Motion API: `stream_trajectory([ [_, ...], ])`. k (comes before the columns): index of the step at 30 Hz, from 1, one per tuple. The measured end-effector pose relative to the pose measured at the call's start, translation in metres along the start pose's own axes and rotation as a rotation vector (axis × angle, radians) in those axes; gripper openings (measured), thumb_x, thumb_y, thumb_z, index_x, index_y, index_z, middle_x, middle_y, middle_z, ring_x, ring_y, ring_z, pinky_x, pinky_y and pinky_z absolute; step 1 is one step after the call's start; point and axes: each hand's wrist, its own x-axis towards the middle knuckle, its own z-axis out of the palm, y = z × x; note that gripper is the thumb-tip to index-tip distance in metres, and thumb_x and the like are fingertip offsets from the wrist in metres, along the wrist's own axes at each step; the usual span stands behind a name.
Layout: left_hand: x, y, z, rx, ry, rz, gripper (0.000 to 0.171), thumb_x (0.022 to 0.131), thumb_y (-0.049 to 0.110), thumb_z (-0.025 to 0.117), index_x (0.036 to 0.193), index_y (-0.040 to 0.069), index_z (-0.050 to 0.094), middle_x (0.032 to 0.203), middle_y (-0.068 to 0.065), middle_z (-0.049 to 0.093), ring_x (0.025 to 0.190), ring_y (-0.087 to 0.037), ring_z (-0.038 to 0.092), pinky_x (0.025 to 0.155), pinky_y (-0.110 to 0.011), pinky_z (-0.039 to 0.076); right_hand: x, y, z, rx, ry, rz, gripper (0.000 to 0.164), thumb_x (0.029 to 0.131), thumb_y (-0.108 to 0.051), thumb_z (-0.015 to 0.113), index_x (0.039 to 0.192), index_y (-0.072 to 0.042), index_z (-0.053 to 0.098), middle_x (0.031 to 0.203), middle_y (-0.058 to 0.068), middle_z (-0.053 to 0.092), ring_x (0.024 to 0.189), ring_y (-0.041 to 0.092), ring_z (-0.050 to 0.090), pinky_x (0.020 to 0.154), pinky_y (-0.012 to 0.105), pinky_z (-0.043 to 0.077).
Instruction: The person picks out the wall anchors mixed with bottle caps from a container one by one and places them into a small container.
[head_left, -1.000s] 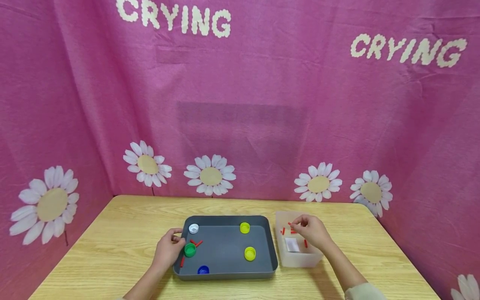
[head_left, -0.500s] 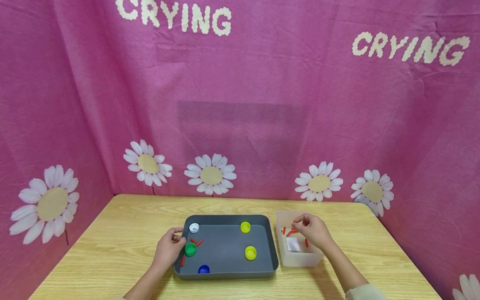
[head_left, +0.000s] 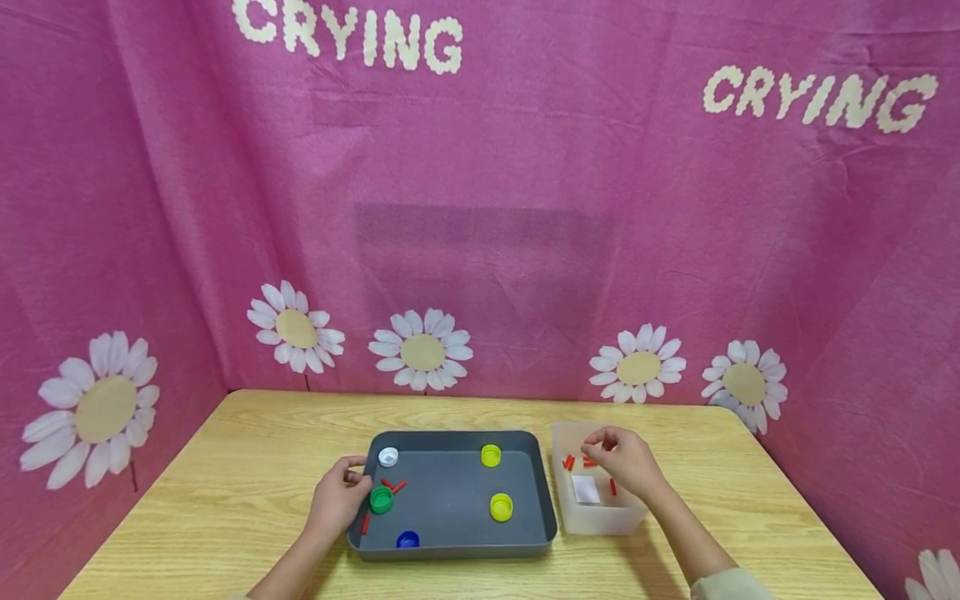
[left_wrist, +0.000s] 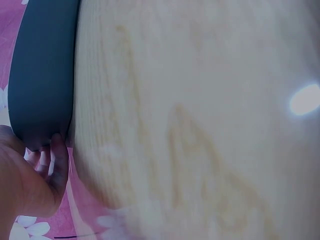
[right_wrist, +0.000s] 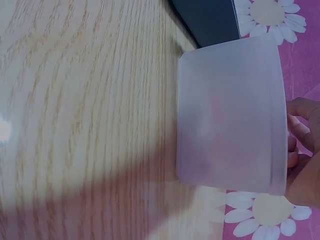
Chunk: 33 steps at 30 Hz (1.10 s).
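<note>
My left hand [head_left: 339, 498] grips the left wall of the dark grey tray [head_left: 450, 479]; the left wrist view shows its fingers [left_wrist: 59, 160] against the tray's outer side. Inside the tray are a white cap [head_left: 387, 457], a green cap [head_left: 381, 500], a blue cap [head_left: 407, 540], two yellow caps [head_left: 501, 507] and several red sticks [head_left: 365, 523]. Over the translucent bin [head_left: 600, 521] hangs my right hand [head_left: 626, 460], thumb and forefinger bent toward each other with no stick visible between them. Red sticks [head_left: 569, 462] lie beneath it, beside a white square [head_left: 586, 489].
Tray and bin stand side by side on a wooden table [head_left: 262, 450]. A pink curtain [head_left: 480, 250] printed with daisies and lettering hangs behind and at both sides. In the right wrist view the bin's frosted wall [right_wrist: 230, 115] hides most of the fingers.
A red stick at my right fingertips a second ago is no longer seen there. Red sticks in the bin have shifted, some now lying together at the left. My left hand stays put.
</note>
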Motion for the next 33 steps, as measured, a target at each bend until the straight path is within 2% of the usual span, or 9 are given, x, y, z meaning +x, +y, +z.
stream_trajectory([
  [10,0.001,0.000,-0.001,0.007,0.000,0.001,0.037,0.084,0.011,0.055,0.119,-0.002,0.055,0.087,-0.012,0.060,0.079,-0.021,0.056,0.065,-0.028,0.044,0.002,-0.022,0.004,0.024,-0.020,-0.043,0.014,0.082,-0.019,0.068,0.090,-0.008,0.066,0.073,0.003,0.057,0.060,0.011,0.053,0.053,0.025,0.040],
  [17,0.000,0.000,0.000,0.006,0.007,0.023,0.037,0.084,0.010,0.056,0.118,-0.003,0.056,0.086,-0.012,0.061,0.078,-0.020,0.057,0.063,-0.027,0.044,0.005,-0.038,0.019,0.013,-0.020,-0.125,0.011,0.080,-0.019,0.069,0.086,-0.010,0.067,0.071,0.001,0.056,0.057,0.010,0.047,0.050,0.024,0.039],
  [22,0.001,-0.002,0.001,0.005,0.010,0.027,0.037,0.083,0.010,0.056,0.117,-0.003,0.056,0.086,-0.012,0.061,0.078,-0.020,0.058,0.064,-0.027,0.044,0.008,-0.052,0.029,0.039,-0.053,-0.141,0.009,0.080,-0.017,0.069,0.086,-0.010,0.067,0.072,0.002,0.054,0.052,0.010,0.046,0.048,0.024,0.039],
  [27,0.002,-0.002,0.001,0.004,0.015,0.018,0.036,0.083,0.010,0.056,0.117,-0.003,0.057,0.086,-0.011,0.061,0.078,-0.020,0.057,0.064,-0.027,0.044,0.011,-0.067,0.038,0.023,-0.062,-0.160,0.007,0.080,-0.017,0.070,0.085,-0.011,0.068,0.074,0.002,0.055,0.065,0.012,0.045,0.054,0.024,0.037],
  [33,0.001,-0.001,0.000,0.002,0.013,0.008,0.036,0.084,0.009,0.056,0.118,-0.003,0.056,0.086,-0.012,0.060,0.078,-0.020,0.057,0.064,-0.027,0.044,0.009,-0.082,0.052,0.034,-0.093,-0.198,0.006,0.079,-0.016,0.071,0.084,-0.012,0.068,0.076,0.001,0.055,0.067,0.013,0.046,0.054,0.025,0.038],
])
